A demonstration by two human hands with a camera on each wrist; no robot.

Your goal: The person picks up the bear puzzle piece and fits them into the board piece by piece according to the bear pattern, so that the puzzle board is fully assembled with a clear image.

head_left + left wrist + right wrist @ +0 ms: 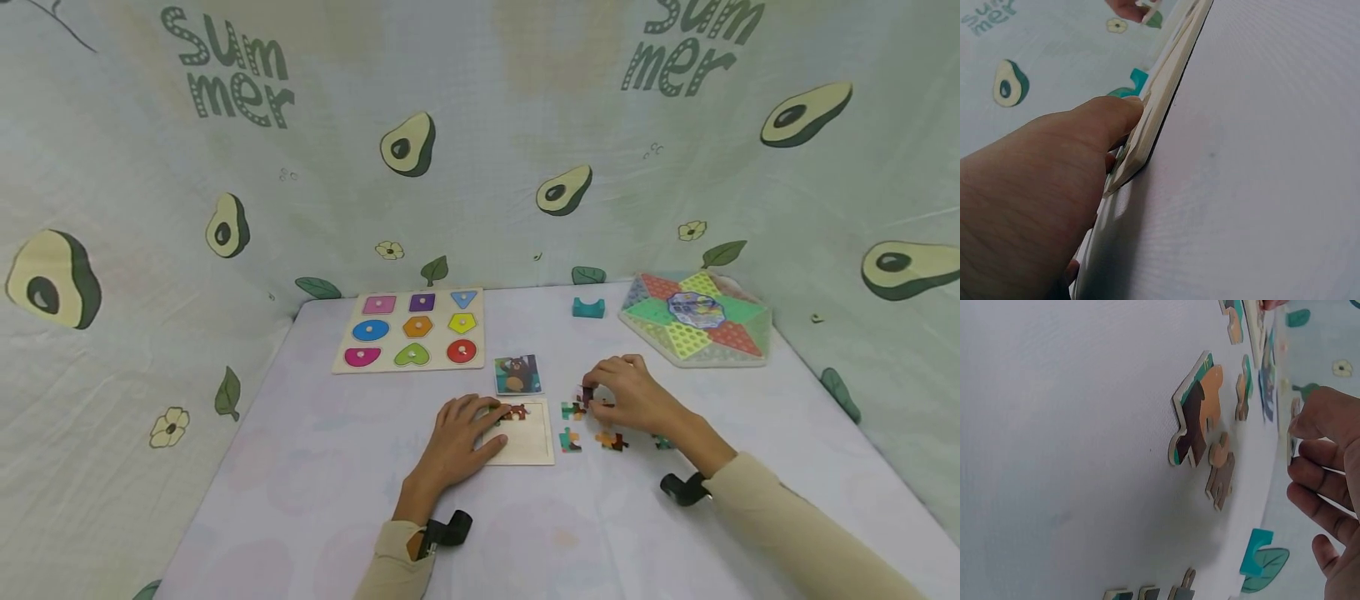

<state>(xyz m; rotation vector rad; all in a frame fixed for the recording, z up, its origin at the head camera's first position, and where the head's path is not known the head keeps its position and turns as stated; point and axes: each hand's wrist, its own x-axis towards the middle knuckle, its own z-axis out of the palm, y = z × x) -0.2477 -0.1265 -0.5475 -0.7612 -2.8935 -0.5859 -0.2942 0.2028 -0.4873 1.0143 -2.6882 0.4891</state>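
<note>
My left hand [457,437] rests over the left side of a shallow wooden puzzle tray [528,447], fingers extended near its top edge. In the left wrist view the thumb [1107,119] presses on the tray's rim. Brown puzzle pieces [516,412] lie along the tray's top, partly covered by the fingers. To the right of the tray, my right hand [637,393] pinches a dark puzzle piece [1292,432] between thumb and fingers, raised off the table. Loose jigsaw pieces [570,441] in orange, brown and teal lie below and around that hand.
A bear picture card [518,377] lies just above the tray. Farther back are a wooden shape board [397,313] with coloured knobbed shapes, a teal notched block [588,309] and a patterned hexagonal box [693,310]. An avocado-print cloth [480,108] hangs behind.
</note>
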